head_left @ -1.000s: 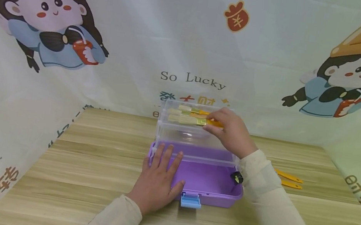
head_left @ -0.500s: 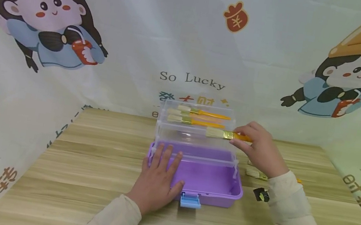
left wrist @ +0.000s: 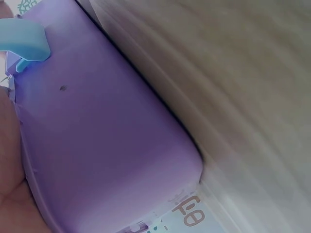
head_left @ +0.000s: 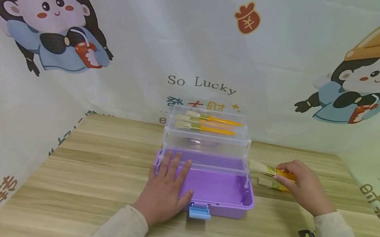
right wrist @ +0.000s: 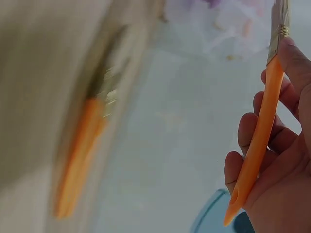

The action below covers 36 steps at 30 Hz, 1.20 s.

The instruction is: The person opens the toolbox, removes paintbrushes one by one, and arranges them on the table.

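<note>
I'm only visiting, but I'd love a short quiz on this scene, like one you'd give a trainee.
1. Which hand holds a paintbrush?
2. The clasp on the front of the purple box is: (a) red, (b) light blue, (c) black.
3. True or false: both hands hold a paintbrush.

Key:
1. The right hand.
2. b
3. False; the left hand rests on the purple box.

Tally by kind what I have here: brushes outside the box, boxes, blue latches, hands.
Brushes: 3, one held, two on the table
Box: 1
Latch: 1
Hands: 2, left hand and right hand
Total: 7
</note>
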Available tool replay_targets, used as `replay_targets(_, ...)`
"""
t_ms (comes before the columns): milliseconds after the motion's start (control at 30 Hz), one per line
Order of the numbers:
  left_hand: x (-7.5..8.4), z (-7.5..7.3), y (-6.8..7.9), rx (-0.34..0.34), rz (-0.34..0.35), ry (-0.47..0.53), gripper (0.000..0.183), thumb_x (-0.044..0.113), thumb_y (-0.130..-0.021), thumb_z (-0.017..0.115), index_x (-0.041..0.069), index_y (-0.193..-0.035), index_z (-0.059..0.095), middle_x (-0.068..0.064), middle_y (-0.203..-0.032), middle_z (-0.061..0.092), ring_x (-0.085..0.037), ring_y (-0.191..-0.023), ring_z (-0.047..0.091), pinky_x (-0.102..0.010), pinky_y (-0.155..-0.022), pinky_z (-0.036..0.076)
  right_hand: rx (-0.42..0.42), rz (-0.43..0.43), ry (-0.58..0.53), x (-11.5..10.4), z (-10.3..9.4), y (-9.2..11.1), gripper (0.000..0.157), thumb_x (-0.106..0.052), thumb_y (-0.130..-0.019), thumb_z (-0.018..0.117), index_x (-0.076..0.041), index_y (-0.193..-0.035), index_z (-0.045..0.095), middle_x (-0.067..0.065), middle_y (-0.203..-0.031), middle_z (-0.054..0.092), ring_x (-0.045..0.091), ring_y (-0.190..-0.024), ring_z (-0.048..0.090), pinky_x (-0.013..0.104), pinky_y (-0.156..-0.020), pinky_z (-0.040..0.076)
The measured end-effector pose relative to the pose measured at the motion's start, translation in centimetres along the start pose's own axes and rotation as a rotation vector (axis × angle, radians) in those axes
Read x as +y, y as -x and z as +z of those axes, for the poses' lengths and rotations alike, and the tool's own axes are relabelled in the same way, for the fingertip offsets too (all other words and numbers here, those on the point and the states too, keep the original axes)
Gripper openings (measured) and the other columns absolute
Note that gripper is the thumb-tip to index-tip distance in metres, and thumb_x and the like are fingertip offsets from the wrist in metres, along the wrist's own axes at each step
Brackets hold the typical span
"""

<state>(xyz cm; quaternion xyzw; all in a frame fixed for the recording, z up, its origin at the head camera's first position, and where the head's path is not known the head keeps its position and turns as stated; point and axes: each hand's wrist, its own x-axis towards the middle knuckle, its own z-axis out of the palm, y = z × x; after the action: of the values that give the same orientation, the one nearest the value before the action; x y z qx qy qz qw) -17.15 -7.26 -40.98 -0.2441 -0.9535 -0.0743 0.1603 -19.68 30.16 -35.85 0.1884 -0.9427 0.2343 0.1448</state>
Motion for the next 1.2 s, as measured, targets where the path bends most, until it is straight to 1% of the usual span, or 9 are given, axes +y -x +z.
replay_targets(100, 0.0, -0.1, 0.0, -0.007, 0.001, 0.001, 0.072, 0.052, -0.1, 0.042, 0.01, -0.157, 0.029, -0.022, -0.16, 0.018, -0.042, -0.148, 0.006, -0.072, -0.105, 0.025, -0.018, 0.019, 0.03, 1.2, 0.2, 1.1, 0.021, -0.016, -0.089, 0.075, -0.003, -0.105, 0.071, 0.01, -0.1, 0.066, 0.027, -0.087, 0.062, 0.051, -0.078, 0.051)
replay_targets(267, -0.1, 0.0, -0.1, -0.006, 0.002, -0.014, 0.073, 0.053, -0.1, 0.041, 0.01, -0.157, 0.029, -0.022, -0.16, 0.018, -0.042, -0.148, 0.005, -0.071, -0.105, 0.025, -0.1, 0.034, 0.068, 3.3, 1.2, 2.2, 0.017, -0.02, -0.088, 0.076, -0.008, -0.1, 0.071, -0.001, -0.089, 0.064, 0.016, -0.076, 0.056, 0.041, -0.07, 0.049)
replay_targets(333, -0.1, 0.1, -0.1, -0.002, 0.003, -0.013, 0.072, 0.053, -0.1, 0.041, 0.01, -0.157, 0.029, -0.021, -0.16, 0.018, -0.042, -0.148, 0.005, -0.071, -0.105, 0.025, -0.132, 0.032, 0.082, 4.0, 1.7, 2.6, 0.016, -0.021, -0.088, 0.076, -0.009, -0.098, 0.071, -0.004, -0.086, 0.064, 0.012, -0.074, 0.055, 0.038, -0.068, 0.049)
replay_targets(467, -0.2, 0.2, -0.1, 0.004, 0.005, -0.007, 0.072, 0.053, -0.099, 0.042, 0.01, -0.156, 0.03, -0.022, -0.16, 0.018, -0.042, -0.148, 0.005, -0.071, -0.105, 0.025, -0.166, 0.021, 0.104, 5.0, 2.4, 3.1, 0.015, -0.02, -0.085, 0.078, -0.009, -0.094, 0.071, -0.001, -0.085, 0.065, 0.014, -0.074, 0.058, 0.04, -0.067, 0.05)
replay_targets(600, -0.2, 0.2, -0.1, 0.004, 0.006, -0.007, 0.072, 0.053, -0.099, 0.042, 0.01, -0.157, 0.029, -0.022, -0.16, 0.018, -0.043, -0.148, 0.005, -0.071, -0.105, 0.025, -0.194, 0.041, 0.111, 5.1, 2.5, 3.2, 0.017, -0.021, -0.084, 0.079, -0.009, -0.093, 0.071, 0.001, -0.088, 0.067, 0.018, -0.076, 0.061, 0.043, -0.068, 0.052)
replay_targets(700, -0.1, 0.2, -0.1, 0.002, 0.005, -0.006, 0.072, 0.053, -0.099, 0.042, 0.01, -0.157, 0.029, -0.022, -0.16, 0.018, -0.042, -0.149, 0.005, -0.071, -0.105, 0.025, -0.227, 0.051, 0.113, 5.1, 2.4, 3.2, 0.018, -0.022, -0.084, 0.079, -0.008, -0.094, 0.071, 0.001, -0.087, 0.068, 0.018, -0.076, 0.063, 0.043, -0.067, 0.052)
replay_targets(933, -0.1, 0.2, 0.0, -0.008, 0.0, -0.007, 0.073, 0.053, -0.1, 0.041, 0.011, -0.157, 0.028, -0.021, -0.161, 0.017, -0.042, -0.149, 0.004, -0.071, -0.106, 0.024, -0.333, 0.078, 0.1, 5.1, 2.6, 3.1, 0.011, -0.017, -0.087, 0.075, -0.008, -0.093, 0.07, -0.003, -0.085, 0.066, 0.014, -0.075, 0.06, 0.04, -0.066, 0.051)
replay_targets(1033, -0.1, 0.2, 0.0, -0.015, -0.002, -0.005, 0.073, 0.053, -0.1, 0.04, 0.011, -0.157, 0.027, -0.021, -0.161, 0.016, -0.042, -0.149, 0.003, -0.072, -0.106, 0.024, -0.345, 0.086, 0.105, 5.0, 2.4, 3.0, 0.013, -0.016, -0.088, 0.075, -0.007, -0.095, 0.07, 0.0, -0.088, 0.068, 0.019, -0.078, 0.063, 0.044, -0.069, 0.053)
replay_targets(1200, -0.1, 0.2, -0.1, -0.026, -0.005, -0.01, 0.073, 0.054, -0.1, 0.039, 0.011, -0.158, 0.026, -0.021, -0.162, 0.014, -0.042, -0.149, 0.003, -0.072, -0.105, 0.024, -0.355, 0.12, 0.104, 4.9, 2.2, 2.9, 0.021, -0.016, -0.089, 0.074, 0.0, -0.103, 0.071, 0.011, -0.095, 0.071, 0.032, -0.087, 0.067, 0.051, -0.075, 0.054)
